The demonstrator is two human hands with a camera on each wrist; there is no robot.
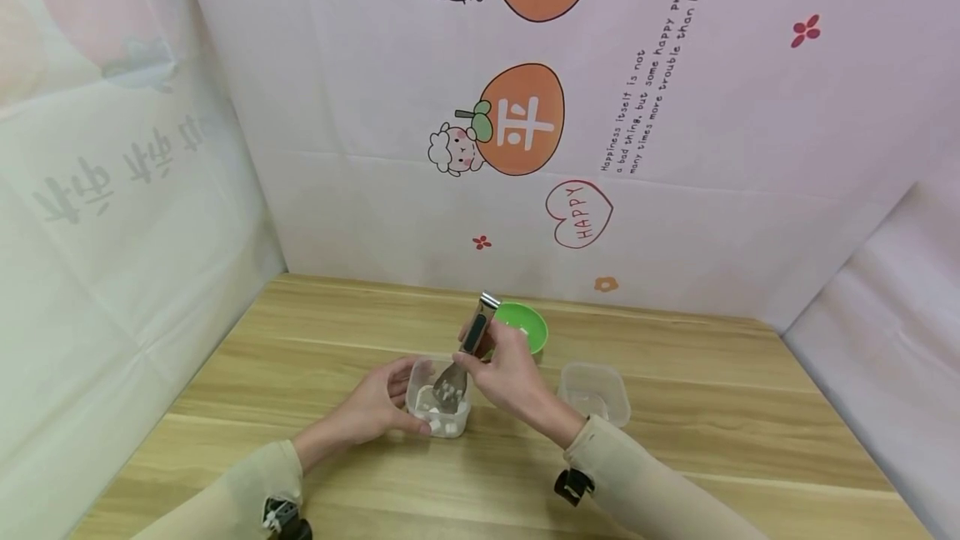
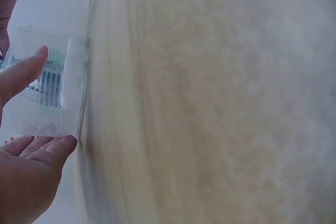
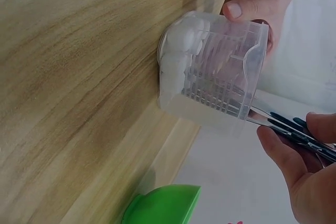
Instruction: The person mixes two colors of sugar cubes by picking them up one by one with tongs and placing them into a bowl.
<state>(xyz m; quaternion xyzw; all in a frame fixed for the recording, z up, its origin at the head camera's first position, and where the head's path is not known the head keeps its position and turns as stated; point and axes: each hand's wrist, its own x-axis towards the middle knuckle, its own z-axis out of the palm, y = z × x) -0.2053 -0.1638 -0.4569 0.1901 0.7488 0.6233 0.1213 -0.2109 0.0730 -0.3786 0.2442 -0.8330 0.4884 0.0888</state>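
My left hand (image 1: 378,402) holds a clear plastic container (image 1: 442,423), thumb on the near side and fingers on the far side. White chunks (image 3: 180,45) lie in the bottom of the container. In my right hand (image 1: 510,369) is a pair of metal tongs (image 1: 477,326) with dark grips, gripped by the handles and tilted. Their slotted head (image 3: 210,93) reaches down inside the container, among or just above the white chunks; whether it clasps one cannot be told. The left wrist view shows my left thumb (image 2: 26,74) against the container wall.
Behind my right hand stands a green bowl (image 1: 534,325) with some white bits in it. A second clear container (image 1: 611,394) sits to the right, by my right wrist. A printed white cloth wall (image 1: 375,215) rises along the back edge of the wooden table (image 1: 712,440).
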